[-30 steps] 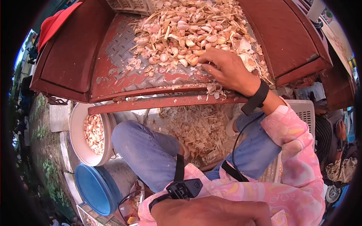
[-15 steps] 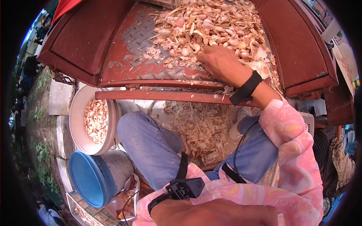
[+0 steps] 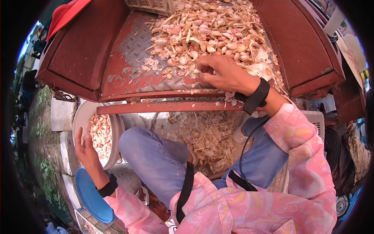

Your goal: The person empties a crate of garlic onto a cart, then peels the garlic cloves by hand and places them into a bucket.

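Observation:
A heap of garlic cloves (image 3: 218, 35), mixed with papery skins and dry stalks, lies on the worn red metal tray (image 3: 128, 50). My right hand (image 3: 226, 74) is at the heap's near edge, its fingers curled in; whatever they may hold is hidden. At the left, my left hand (image 3: 89, 154) has its fingers spread and holds nothing. It is over the near-left rim of a white bucket (image 3: 116, 136). Inside the bucket is a pile of garlic cloves (image 3: 100, 132), paler than the heap.
Below the white bucket stands a bucket with a blue lid (image 3: 91, 195), above a plastic crate (image 3: 83, 218). A red bar (image 3: 167, 107) runs along the tray's front, over my knees. Skins and stalks (image 3: 210, 136) cover the ground between my legs. Another crate (image 3: 152, 6) sits at the tray's back.
My left hand has swung from near my body out to the white bucket, its fingers now spread. My right hand has drawn back slightly from the heap. The view has shifted a little.

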A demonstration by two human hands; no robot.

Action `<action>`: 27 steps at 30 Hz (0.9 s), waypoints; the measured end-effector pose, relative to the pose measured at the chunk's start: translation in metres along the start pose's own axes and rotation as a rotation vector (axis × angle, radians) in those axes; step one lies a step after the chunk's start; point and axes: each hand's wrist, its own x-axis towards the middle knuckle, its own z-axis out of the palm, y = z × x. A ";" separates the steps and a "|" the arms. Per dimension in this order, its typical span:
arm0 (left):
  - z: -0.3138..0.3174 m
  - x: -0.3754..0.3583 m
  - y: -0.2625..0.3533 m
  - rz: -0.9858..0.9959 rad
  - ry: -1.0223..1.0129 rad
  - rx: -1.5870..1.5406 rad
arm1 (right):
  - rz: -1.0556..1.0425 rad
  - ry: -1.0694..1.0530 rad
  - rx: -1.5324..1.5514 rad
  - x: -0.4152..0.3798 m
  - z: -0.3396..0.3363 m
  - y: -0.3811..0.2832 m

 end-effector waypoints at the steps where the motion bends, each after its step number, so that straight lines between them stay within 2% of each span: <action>1: -0.009 0.010 -0.043 0.174 0.049 0.392 | -0.027 0.021 0.163 -0.002 0.000 -0.003; 3: 0.029 -0.017 0.018 0.002 -0.050 -0.099 | 0.038 -0.004 0.244 -0.008 0.003 -0.012; 5: 0.081 -0.049 0.077 -0.173 -0.265 -0.410 | 0.104 -0.095 0.594 -0.010 0.011 -0.023; 6: 0.104 -0.062 0.095 -0.172 -0.452 -0.559 | 0.109 -0.150 0.722 -0.010 0.015 -0.028; 8: 0.148 -0.081 0.111 -0.162 -0.580 -0.732 | 0.145 -0.208 0.792 -0.013 0.021 -0.038; 9: 0.159 -0.086 0.111 -0.164 -0.576 -0.734 | 0.192 -0.250 0.863 -0.015 0.024 -0.040; 11: 0.178 -0.093 0.110 -0.068 -0.539 -0.810 | 0.200 -0.233 0.810 -0.020 0.025 -0.039; 13: 0.180 -0.091 0.105 -0.097 -0.519 -0.796 | -0.059 -0.074 0.394 -0.024 0.022 -0.039; 14: 0.179 -0.091 0.102 -0.045 -0.514 -0.734 | -0.150 -0.057 0.264 -0.026 0.022 -0.040; 17: 0.179 -0.094 0.100 0.076 -0.484 -0.572 | -0.141 -0.109 0.222 -0.035 0.018 -0.045; 19: 0.180 -0.096 0.104 0.439 -0.398 -0.221 | -0.126 -0.152 0.093 -0.040 0.017 -0.042; 21: 0.183 -0.099 0.105 0.422 -0.421 -0.238 | -0.113 -0.203 -0.039 -0.046 0.017 -0.040; 23: 0.183 -0.100 0.105 0.393 -0.498 -0.268 | -0.214 -0.166 -0.254 -0.052 0.017 -0.041; 27: 0.189 -0.104 0.108 0.392 -0.512 -0.303 | -0.137 -0.104 -0.327 -0.057 0.014 -0.045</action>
